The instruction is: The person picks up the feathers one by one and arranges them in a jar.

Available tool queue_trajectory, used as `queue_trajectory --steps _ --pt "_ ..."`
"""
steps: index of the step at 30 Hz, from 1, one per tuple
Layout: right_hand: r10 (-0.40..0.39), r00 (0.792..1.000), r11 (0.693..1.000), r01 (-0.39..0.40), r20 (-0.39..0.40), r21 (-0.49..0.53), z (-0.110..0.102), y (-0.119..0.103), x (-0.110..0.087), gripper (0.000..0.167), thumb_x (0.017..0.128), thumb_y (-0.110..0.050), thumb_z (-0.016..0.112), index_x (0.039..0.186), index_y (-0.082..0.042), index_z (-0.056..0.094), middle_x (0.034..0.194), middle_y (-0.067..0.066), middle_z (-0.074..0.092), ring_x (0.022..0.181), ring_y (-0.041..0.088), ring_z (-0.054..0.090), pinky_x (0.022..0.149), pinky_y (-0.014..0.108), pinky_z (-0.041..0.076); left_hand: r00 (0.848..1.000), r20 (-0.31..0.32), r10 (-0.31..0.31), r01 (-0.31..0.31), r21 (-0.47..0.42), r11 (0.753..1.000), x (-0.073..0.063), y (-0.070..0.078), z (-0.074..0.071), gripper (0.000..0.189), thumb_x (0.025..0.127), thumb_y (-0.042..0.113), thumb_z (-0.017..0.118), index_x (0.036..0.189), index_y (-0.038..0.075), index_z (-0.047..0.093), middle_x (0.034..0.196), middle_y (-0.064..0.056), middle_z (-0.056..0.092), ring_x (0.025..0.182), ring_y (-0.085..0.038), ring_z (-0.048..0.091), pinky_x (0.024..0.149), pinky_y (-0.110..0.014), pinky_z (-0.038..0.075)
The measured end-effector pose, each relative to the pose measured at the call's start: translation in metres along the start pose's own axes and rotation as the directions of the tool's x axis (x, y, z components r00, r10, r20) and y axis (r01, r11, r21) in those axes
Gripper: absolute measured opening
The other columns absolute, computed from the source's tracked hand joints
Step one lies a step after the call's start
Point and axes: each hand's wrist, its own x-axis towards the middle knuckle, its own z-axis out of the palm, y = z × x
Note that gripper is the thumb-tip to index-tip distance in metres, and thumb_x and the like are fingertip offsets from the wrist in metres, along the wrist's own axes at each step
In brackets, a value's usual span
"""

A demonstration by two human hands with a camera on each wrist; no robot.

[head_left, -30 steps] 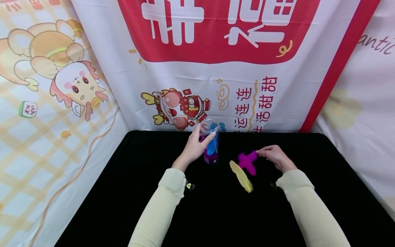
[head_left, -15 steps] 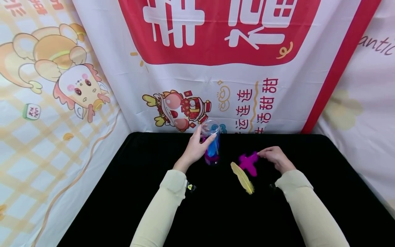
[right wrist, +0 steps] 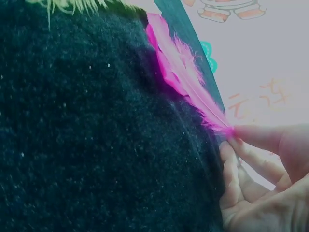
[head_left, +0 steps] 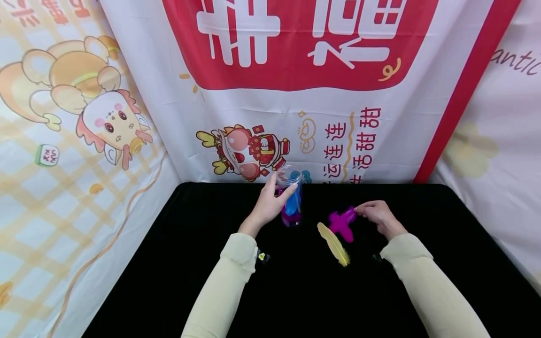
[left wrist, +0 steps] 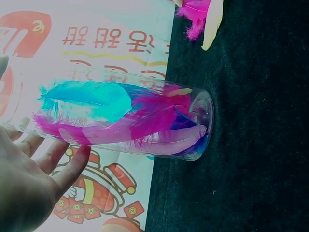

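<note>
A tall clear jar (head_left: pixel 291 206) holds blue, magenta and purple feathers, with its open mouth at the top. My left hand (head_left: pixel 269 202) grips it round the upper part. In the left wrist view the feathers (left wrist: pixel 120 116) show through its wall. Right of the jar, my right hand (head_left: pixel 378 216) pinches the quill end of a magenta feather (right wrist: pixel 193 82) between thumb and finger. In the head view this feather overlaps other magenta plumage (head_left: pixel 341 224), making a cross shape. Beside it a yellow feather (head_left: pixel 334 244) lies on the black cloth, close to the magenta.
A black cloth-covered table (head_left: pixel 313 300) spans the work area. Behind it hangs a white and red printed curtain (head_left: pixel 296 103), close to the jar. Patterned fabric (head_left: pixel 76 188) walls the left side, and pale fabric (head_left: pixel 494 188) the right.
The head view has shifted slightly, so everything sits a little lower and to the right. Both hands keep the same holds on the jar and the magenta feather.
</note>
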Motion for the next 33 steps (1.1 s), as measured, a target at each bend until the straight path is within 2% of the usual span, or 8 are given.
queue_trajectory --steps 11,17,23,33 --pt "-0.015 1.000 1.000 0.015 0.027 -0.014 -0.003 -0.002 -0.002 0.033 0.101 -0.016 0.063 0.123 0.009 0.068 0.090 -0.002 0.076 0.079 0.011 0.065 0.068 0.030 0.051 1.000 0.002 0.002 -0.002 0.016 1.000 0.000 -0.001 0.002 0.079 0.094 0.069 0.058 0.155 0.023 0.035 0.154 -0.007 0.044 0.132 -0.027 0.053 0.106 -0.048 0.049" --pt "-0.035 0.999 0.999 0.035 0.035 -0.003 -0.005 -0.004 -0.001 0.034 0.101 -0.016 0.064 0.123 0.010 0.067 0.093 0.002 0.077 0.082 0.012 0.070 0.067 0.030 0.052 1.000 -0.003 0.015 -0.015 0.008 1.000 0.000 0.000 0.002 0.078 0.095 0.067 0.058 0.154 0.021 0.036 0.153 -0.011 0.045 0.131 -0.027 0.053 0.106 -0.049 0.048" --pt "-0.020 1.000 1.000 0.020 0.022 0.018 -0.008 -0.003 -0.004 0.036 0.102 -0.016 0.063 0.125 0.011 0.065 0.093 0.003 0.077 0.081 0.012 0.071 0.066 0.032 0.055 1.000 0.015 0.012 -0.012 0.001 1.000 -0.001 -0.002 0.003 0.079 0.095 0.066 0.059 0.156 0.022 0.034 0.153 -0.005 0.045 0.131 -0.026 0.054 0.105 -0.048 0.049" --pt "-0.106 0.994 0.994 0.105 -0.027 -0.035 -0.016 -0.022 -0.008 0.037 0.102 -0.017 0.063 0.125 0.011 0.065 0.092 -0.001 0.077 0.082 0.012 0.070 0.066 0.031 0.057 1.000 0.001 0.012 -0.012 0.013 1.000 0.001 -0.001 0.000 0.077 0.095 0.069 0.057 0.153 0.023 0.036 0.148 -0.005 0.049 0.132 -0.025 0.052 0.108 -0.048 0.047"
